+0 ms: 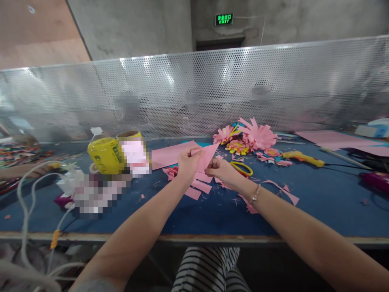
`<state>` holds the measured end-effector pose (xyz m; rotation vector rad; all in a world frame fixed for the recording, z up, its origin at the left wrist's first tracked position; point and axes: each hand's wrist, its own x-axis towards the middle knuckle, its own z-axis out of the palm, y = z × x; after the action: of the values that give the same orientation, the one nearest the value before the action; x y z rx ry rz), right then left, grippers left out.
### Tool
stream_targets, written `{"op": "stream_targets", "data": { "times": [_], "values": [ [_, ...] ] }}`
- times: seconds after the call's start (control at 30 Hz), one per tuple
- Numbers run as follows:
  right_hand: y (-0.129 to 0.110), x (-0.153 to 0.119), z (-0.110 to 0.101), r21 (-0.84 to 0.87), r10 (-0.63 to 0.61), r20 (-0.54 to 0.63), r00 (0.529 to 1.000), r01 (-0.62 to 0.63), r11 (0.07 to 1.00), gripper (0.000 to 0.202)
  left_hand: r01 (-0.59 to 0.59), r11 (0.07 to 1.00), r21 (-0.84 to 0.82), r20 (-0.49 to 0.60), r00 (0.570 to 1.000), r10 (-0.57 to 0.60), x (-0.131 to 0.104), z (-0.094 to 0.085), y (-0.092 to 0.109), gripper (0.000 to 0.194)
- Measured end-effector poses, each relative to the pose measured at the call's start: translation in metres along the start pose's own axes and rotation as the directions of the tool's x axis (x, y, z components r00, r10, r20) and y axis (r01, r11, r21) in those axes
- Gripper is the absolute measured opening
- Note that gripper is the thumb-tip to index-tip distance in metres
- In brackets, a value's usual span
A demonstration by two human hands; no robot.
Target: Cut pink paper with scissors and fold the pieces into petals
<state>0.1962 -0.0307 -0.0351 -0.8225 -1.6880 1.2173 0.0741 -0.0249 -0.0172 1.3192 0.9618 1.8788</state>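
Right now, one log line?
left hand + right hand: hold folded pink paper piece | yellow-handled scissors: beside right hand, on blue table

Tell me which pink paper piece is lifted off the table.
The folded pink sheet, pinched between left hand and right hand; the other pink scraps lie flat.

The one camera sits on the person's head, looking forward and down across the blue table point(319, 202), hands close at centre frame.
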Motion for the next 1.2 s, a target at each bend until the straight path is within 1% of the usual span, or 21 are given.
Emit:
{"op": "stream_targets", "data": {
  "times": [0.07, 0.13, 0.23, 0.37, 0.47, 0.57, 0.67, 0.77, 0.93, 1.2],
  "values": [
    [-0.002, -0.002, 0.001, 0.02, 0.042, 0.038, 0.998, -0.043, 0.999, 0.01, -0.02, 1.0, -0.02, -0.003, 1.0, 0.019, 0.002, -0.001, 0.0, 0.018],
    [-0.005, -0.003, 0.001, 0.036, 0.031, 0.04, 0.999, -0.033, 0.999, 0.01, -0.025, 0.999, -0.034, 0.0, 1.0, 0.025, 0.003, -0.002, 0.001, 0.018],
    [-0.008, -0.001, -0.001, 0.114, -0.007, -0.047, 0.999, 0.013, 0.993, 0.011, 0.003, 1.0, -0.025, 0.026, 1.0, -0.002, 0.004, -0.002, 0.002, 0.017],
    [-0.009, 0.003, -0.004, 0.25, -0.005, -0.139, 0.99, 0.04, 0.967, 0.019, 0.026, 1.0, 0.013, 0.128, 0.991, -0.028, 0.002, -0.002, 0.0, 0.019],
    [-0.01, 0.005, -0.006, 0.307, 0.008, -0.205, 0.979, 0.057, 0.95, 0.021, -0.002, 0.999, 0.039, 0.197, 0.98, -0.006, 0.002, -0.002, 0.0, 0.02],
    [-0.013, 0.005, -0.009, 0.347, -0.004, -0.287, 0.958, 0.108, 0.932, 0.021, -0.063, 0.994, 0.084, 0.222, 0.974, 0.043, 0.001, -0.002, 0.004, 0.017],
    [-0.014, 0.005, -0.013, 0.312, -0.07, -0.368, 0.927, 0.194, 0.93, 0.02, -0.115, 0.987, 0.11, 0.215, 0.973, 0.089, 0.0, -0.002, 0.008, 0.015],
    [-0.014, 0.005, -0.017, 0.235, -0.139, -0.398, 0.907, 0.248, 0.94, 0.017, -0.136, 0.986, 0.093, 0.21, 0.971, 0.114, -0.001, -0.001, 0.009, 0.015],
    [-0.012, 0.007, -0.02, 0.17, -0.156, -0.419, 0.895, 0.246, 0.954, 0.02, -0.103, 0.992, 0.068, 0.186, 0.979, 0.089, -0.001, -0.001, 0.005, 0.018],
    [-0.013, 0.006, -0.021, 0.167, -0.153, -0.425, 0.892, 0.243, 0.956, 0.022, -0.076, 0.997, 0.028, 0.18, 0.981, 0.07, -0.001, -0.001, 0.003, 0.019]
  ]
}}
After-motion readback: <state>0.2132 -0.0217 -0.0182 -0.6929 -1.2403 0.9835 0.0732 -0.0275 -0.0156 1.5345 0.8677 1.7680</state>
